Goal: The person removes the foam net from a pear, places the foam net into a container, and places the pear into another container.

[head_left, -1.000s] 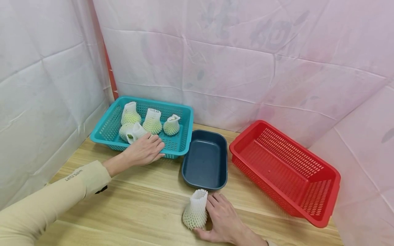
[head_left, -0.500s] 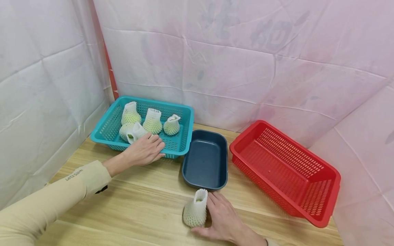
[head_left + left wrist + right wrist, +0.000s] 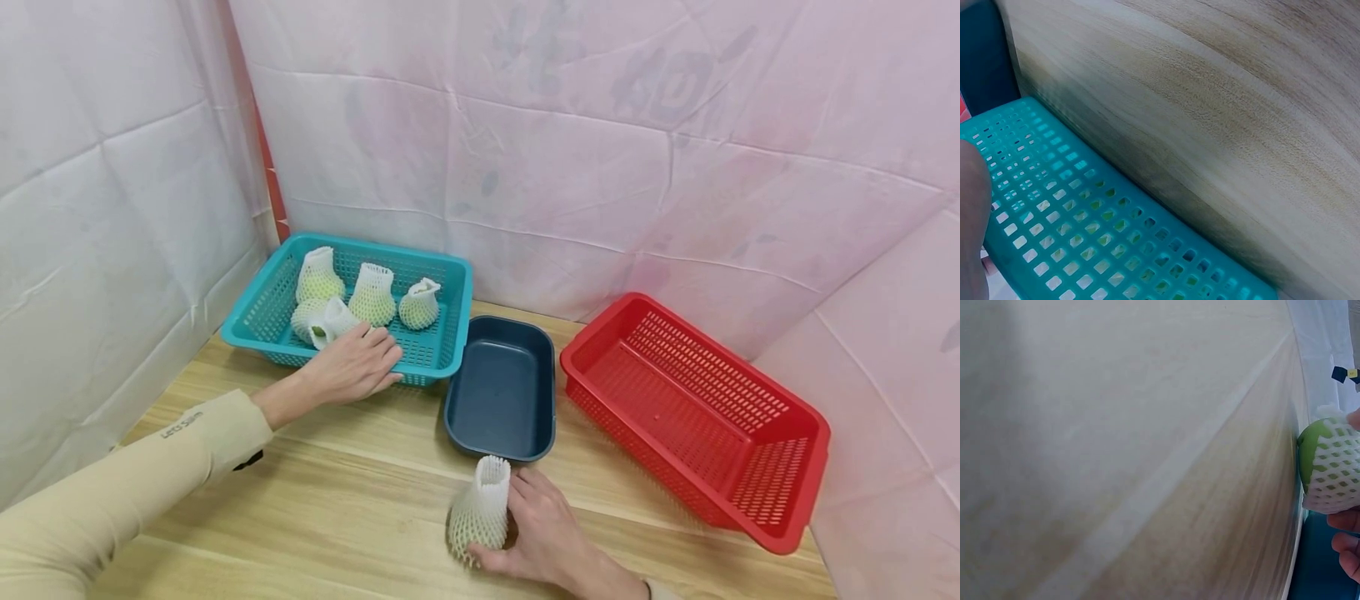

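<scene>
On the tabletop, toward its far left corner, stands the teal basket with several netted fruits inside. The left grip lies over the near rim of this basket; the ends of its fingers are hidden, so one cannot tell how far they are closed, or on what.

Just to the right of it is the dark tray. In front of the tray, toward the near edge, is the single fruit in its white net, the open end of the net upward. The step in hand seems to be the holding of this fruit, and the next move probably calls for even, gentle pressure, because the soft net may slide on the skin. The fruit lies between the thumb and the fingers of the right grip, which is closed to its width: the thumb bends across the near side, the fingers keep the far side. Whether the fruit touches the tabletop is not clear.

Farther right, the red basket stands slanting by the right edge.
</scene>
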The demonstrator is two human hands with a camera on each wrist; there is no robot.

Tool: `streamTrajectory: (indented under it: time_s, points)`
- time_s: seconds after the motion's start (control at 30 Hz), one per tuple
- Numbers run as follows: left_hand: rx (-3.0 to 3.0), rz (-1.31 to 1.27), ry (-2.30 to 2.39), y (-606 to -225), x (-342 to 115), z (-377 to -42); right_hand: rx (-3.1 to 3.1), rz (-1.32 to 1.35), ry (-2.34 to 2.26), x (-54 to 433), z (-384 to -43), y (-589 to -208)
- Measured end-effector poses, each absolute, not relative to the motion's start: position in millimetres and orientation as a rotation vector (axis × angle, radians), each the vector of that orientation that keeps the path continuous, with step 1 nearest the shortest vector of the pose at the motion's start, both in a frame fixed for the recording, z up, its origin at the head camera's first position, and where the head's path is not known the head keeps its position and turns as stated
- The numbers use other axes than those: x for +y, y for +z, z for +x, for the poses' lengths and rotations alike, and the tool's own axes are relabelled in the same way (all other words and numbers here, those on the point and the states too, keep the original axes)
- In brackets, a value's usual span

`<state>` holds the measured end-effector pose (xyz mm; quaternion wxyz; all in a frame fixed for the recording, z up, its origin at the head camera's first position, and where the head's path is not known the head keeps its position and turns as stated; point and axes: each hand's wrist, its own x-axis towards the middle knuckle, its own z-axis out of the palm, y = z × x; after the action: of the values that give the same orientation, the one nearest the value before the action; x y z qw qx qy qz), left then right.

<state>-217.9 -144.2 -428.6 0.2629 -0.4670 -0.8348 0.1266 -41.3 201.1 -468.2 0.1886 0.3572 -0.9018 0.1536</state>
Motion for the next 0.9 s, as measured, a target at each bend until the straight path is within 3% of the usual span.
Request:
streamTrajectory:
  time_s: [0.9]
  points:
    - [-2.270,-1.262,0.345,-428.4,-144.2,-216.8,-2.296,1.066,0.416,205.4,-47.4,-462.5]
